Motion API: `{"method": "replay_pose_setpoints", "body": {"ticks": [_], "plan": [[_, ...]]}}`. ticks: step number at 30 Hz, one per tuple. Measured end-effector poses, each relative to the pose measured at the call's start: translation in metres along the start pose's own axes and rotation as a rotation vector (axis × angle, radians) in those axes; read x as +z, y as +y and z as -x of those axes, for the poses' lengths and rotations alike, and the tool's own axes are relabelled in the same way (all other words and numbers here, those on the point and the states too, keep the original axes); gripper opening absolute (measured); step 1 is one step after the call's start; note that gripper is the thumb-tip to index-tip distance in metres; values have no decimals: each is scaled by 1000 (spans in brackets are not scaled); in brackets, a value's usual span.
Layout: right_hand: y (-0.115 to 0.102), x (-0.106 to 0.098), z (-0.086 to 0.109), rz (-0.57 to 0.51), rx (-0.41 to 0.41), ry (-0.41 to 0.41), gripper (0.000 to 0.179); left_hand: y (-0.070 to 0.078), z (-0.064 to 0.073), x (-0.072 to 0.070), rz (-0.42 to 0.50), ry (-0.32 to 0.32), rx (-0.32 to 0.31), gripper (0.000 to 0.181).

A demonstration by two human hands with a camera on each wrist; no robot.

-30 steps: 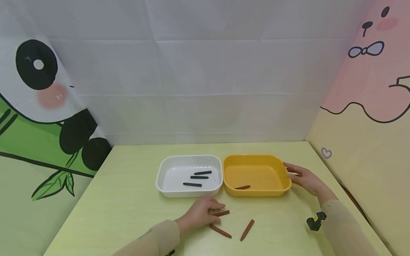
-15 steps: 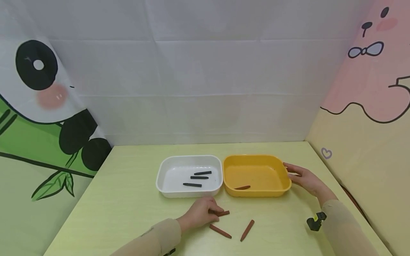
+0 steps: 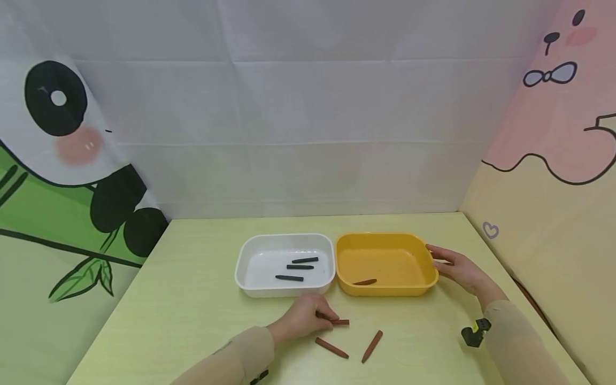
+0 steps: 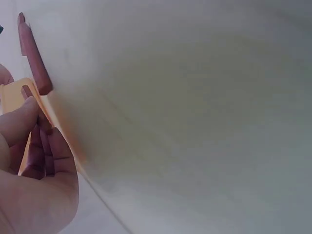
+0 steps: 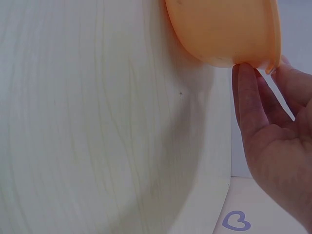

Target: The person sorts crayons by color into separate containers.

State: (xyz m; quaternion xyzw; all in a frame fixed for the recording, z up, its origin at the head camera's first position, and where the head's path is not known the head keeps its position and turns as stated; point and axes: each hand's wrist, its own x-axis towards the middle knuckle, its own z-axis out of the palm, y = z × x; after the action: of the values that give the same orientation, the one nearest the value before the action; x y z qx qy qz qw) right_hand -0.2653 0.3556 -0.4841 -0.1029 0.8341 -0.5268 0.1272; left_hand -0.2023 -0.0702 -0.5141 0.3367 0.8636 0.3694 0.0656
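In the head view my left hand (image 3: 305, 318) pinches a brown crayon (image 3: 340, 322) between thumb and fingers, low over the table in front of the trays. The left wrist view shows part of this crayon (image 4: 45, 123) at the fingertips; the rest is hidden by the hand. Two more brown crayons lie on the table, one (image 3: 332, 348) just below the hand and one (image 3: 372, 346) to its right. My right hand (image 3: 464, 271) touches the right side of the yellow tray (image 3: 385, 290) with extended fingers (image 5: 249, 92), its thumb near the rim.
A white tray (image 3: 250, 291) stands against the yellow one's left side and holds several black crayons (image 3: 300, 267). One brown crayon (image 3: 364, 282) lies inside the yellow tray. A white back wall (image 3: 308, 176) and printed side panels enclose the pale table (image 3: 192, 278).
My left hand has closed its fingers on the brown crayon and shifted it slightly right, turning it more level. The right hand and both trays have stayed put.
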Motion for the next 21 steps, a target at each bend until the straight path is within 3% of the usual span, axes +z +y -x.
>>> {"method": "replay_pose_setpoints", "body": {"ticks": [7,21], "plan": [[3,0,-1,-17,16,3,63,12,-11,3,38,-2,-20,17],[-1,0,1,-20,22,2,63,41,-31,-3,138,98,-26,19]]}}
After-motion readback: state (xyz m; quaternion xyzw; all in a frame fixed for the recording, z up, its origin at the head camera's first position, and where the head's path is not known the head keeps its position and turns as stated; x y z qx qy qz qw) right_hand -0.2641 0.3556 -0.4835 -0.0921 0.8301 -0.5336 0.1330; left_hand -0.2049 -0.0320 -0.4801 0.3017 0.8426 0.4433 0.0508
